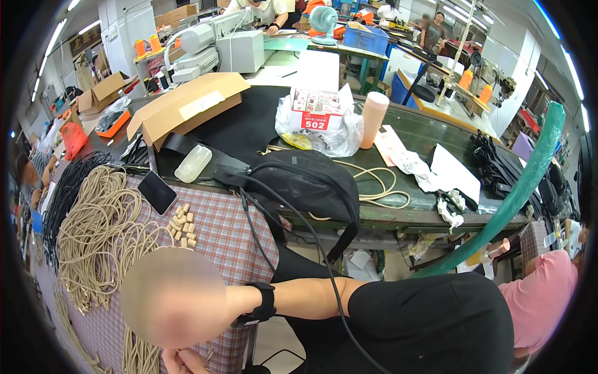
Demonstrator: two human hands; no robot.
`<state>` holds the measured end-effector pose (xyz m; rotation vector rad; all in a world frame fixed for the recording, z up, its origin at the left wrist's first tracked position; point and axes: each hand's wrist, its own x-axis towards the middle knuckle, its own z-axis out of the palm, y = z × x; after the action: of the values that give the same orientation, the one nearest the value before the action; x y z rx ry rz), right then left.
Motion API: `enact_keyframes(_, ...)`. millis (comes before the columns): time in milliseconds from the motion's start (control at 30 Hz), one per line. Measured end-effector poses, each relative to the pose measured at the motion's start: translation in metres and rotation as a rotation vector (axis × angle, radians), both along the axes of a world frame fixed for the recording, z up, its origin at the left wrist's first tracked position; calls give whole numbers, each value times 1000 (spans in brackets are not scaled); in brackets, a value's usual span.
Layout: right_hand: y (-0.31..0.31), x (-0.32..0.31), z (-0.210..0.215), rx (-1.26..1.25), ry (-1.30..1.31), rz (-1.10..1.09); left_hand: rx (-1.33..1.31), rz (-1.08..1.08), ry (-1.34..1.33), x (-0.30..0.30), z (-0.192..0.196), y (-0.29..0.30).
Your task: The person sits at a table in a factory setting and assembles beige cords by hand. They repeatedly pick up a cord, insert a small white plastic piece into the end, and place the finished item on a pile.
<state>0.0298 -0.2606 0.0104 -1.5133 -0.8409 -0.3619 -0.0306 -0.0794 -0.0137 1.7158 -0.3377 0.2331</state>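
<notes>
My right arm reaches in from the right, with a black band (263, 303) on the wrist. A blurred disc covers my right hand (180, 305), so its fingers and anything in them are hidden. At the lower edge, just below the disc, curled fingers of my left hand (185, 360) show, closed; what they hold cannot be made out. Both hands are over the checked tablecloth (233, 234). Beyond them lie a pile of short beige cylindrical pieces (183, 225) and a large heap of beige cords (99, 218).
A phone (157, 192) and black cords (71, 193) lie on the cloth. A black backpack (299, 181) sits on the green bench, near a white box (317, 112) and a bottle (374, 118). A green wrapped tube (517, 193) slants at right, by a person in pink (542, 299).
</notes>
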Motion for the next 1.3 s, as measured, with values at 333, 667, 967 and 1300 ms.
enact_keyframes(333,-8,3,10,404,443,49,390,123,-243,-1,12,-2)
enact_keyframes(667,33,16,-8,704,281,-31,467,183,-245,2,9,0)
enact_keyframes(967,33,11,-5,647,371,-41,480,143,-282,-1,14,-8)
enact_keyframes(1300,30,15,-12,375,116,-242,445,-43,-193,-2,18,-3)
